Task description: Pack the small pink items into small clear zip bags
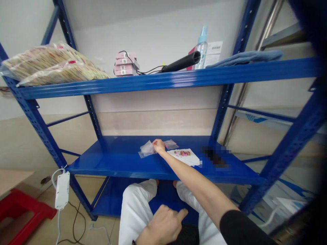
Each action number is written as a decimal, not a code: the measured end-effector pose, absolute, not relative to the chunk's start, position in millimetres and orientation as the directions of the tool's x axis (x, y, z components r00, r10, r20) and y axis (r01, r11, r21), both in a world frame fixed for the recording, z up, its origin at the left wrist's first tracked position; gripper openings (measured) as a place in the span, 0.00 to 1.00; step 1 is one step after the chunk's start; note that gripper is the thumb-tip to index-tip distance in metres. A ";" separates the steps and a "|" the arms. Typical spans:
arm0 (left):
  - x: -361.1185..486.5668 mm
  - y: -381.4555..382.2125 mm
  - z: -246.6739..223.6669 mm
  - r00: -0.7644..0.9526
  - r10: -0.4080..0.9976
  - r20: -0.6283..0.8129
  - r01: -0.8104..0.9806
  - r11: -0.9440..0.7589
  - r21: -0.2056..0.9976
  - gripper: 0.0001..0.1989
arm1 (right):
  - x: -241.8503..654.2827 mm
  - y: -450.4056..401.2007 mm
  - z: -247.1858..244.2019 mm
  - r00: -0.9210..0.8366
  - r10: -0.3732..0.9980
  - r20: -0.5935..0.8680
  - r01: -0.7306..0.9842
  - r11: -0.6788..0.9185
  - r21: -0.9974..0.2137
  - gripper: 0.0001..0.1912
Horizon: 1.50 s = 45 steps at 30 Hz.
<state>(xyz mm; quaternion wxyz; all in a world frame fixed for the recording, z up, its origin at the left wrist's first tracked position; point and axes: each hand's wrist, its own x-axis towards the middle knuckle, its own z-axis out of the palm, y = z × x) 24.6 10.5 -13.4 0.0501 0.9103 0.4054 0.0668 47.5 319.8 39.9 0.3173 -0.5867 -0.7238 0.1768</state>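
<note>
My right hand (158,145) reaches far across the blue shelf, its fingers pinched at the edge of a clear plastic bag (147,148) in a small flat pile. Just right of that hand lies another clear bag (171,144) with small pink pieces in it. Nearer to me, a white sheet (192,160) carries a little heap of pink and brownish beads (184,153). Over my lap hangs my left hand (166,225), back upward, one finger sticking out and the others curled under. Its palm is hidden.
The upper shelf (153,81) holds large bags of packets (51,64), stacked pink boxes (125,64), a black tube-shaped handle (181,62), a spray bottle (201,47) and a blue cloth (247,57). A power strip (62,190) hangs at the left post. A red stool (28,211) stands lower left.
</note>
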 end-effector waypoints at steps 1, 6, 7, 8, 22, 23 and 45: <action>24.2 9.3 -13.4 0.664 0.743 0.083 0.731 -0.669 0.135 0.26 | 48.3 319.1 38.8 -0.102 0.958 0.266 0.729 0.254 -0.636 0.08; 21.0 5.0 -12.6 0.625 0.771 0.123 0.766 -0.636 0.097 0.24 | 50.1 315.9 40.2 -0.100 0.947 0.307 0.713 0.283 -0.642 0.09; 20.5 5.5 -12.3 0.618 0.776 0.129 0.770 -0.630 0.100 0.23 | 49.4 315.5 41.8 -0.101 0.947 0.305 0.715 0.282 -0.639 0.08; 20.1 6.6 -11.9 0.612 0.780 0.131 0.774 -0.625 0.105 0.23 | 48.3 315.1 43.8 -0.100 0.947 0.304 0.719 0.280 -0.636 0.08; 16.3 10.1 -12.9 0.628 0.768 0.128 0.753 -0.641 0.152 0.25 | 27.1 302.6 59.9 -0.083 0.942 0.327 0.658 0.298 -0.692 0.05; 14.2 10.5 -13.5 0.606 0.781 0.149 0.763 -0.624 0.169 0.25 | 26.8 297.5 63.9 -0.087 0.933 0.348 0.636 0.321 -0.702 0.06; 8.3 22.7 -16.4 0.764 0.633 -0.127 -0.083 0.291 0.953 0.23 | 206.8 17.2 -16.7 -0.351 0.838 0.417 0.416 0.539 -0.732 0.05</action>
